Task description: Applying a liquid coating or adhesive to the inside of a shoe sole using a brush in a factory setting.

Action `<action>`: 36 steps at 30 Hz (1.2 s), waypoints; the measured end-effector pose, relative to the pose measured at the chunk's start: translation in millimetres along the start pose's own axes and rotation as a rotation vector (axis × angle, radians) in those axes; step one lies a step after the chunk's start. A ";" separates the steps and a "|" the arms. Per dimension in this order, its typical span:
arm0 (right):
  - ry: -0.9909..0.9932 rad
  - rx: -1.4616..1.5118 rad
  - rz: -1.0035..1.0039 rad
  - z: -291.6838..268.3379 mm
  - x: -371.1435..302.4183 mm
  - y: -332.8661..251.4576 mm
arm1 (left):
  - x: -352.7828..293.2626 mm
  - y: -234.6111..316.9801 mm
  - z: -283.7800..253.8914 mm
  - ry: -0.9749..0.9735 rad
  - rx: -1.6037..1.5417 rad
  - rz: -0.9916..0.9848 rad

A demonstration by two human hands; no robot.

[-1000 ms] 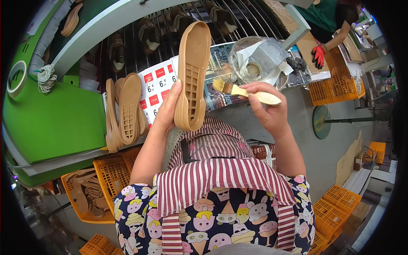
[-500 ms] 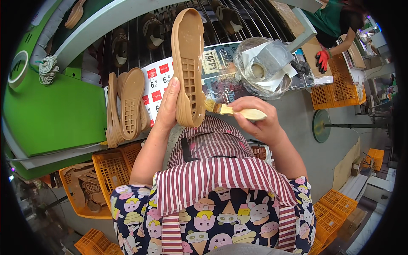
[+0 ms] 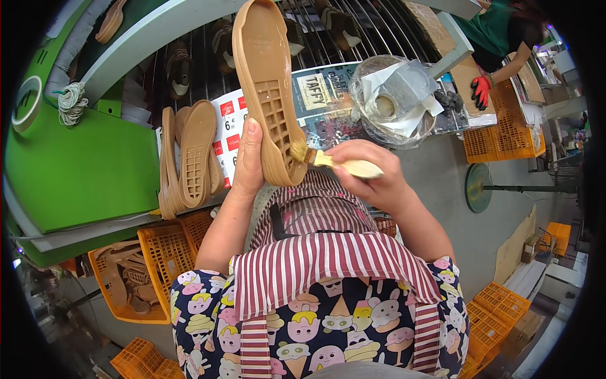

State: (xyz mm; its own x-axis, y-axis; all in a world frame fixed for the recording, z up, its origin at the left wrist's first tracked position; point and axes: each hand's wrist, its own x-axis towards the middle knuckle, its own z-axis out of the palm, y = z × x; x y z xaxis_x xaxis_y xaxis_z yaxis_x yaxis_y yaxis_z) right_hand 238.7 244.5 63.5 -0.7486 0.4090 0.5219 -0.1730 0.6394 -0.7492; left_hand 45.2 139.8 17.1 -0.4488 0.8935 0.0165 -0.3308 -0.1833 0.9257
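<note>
In my left hand (image 3: 247,161) is a tan shoe sole (image 3: 262,50), held upright by its left edge with the hollow, gridded inner side facing me. My right hand (image 3: 372,169) is closed round the pale handle of a paintbrush (image 3: 353,167). The bristles touch the sole's inner side at the lower right, near the heel. Left of my left hand, several more tan soles (image 3: 197,145) lean together on the bench. To the right stands a plastic-wrapped round tray with a small pot (image 3: 384,106) on it, beside crumpled white paper.
Dark shoes (image 3: 179,69) sit on a rack of metal bars at the back. An orange crate (image 3: 113,297) of soles stands at lower left. On the far right a co-worker's red-gloved hand (image 3: 481,92) rests on cardboard. A green machine cover (image 3: 88,167) fills the left.
The sole has tilted, its top moving left and upward. My right hand has moved slightly left, bringing the bristles from the sole's right edge onto its inner side.
</note>
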 end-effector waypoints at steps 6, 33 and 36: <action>0.014 0.173 0.262 -22.6 -12.8 4.8 | -0.7 -1.2 -12.2 -0.018 0.044 0.092; 0.038 0.158 0.397 -24.2 2.8 18.2 | -13.7 24.2 -22.1 -0.091 -0.241 -0.241; 0.162 0.282 0.471 -20.6 3.7 16.7 | -9.8 9.0 -21.0 -0.252 -0.090 0.025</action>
State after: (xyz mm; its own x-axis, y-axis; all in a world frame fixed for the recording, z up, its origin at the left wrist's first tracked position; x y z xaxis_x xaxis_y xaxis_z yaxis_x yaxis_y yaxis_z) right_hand 246.2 270.1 61.3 -0.6826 0.7164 0.1448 -0.0256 0.1746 -0.9843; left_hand 29.1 120.8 17.4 -0.2405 0.9601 0.1426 -0.4000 -0.2319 0.8867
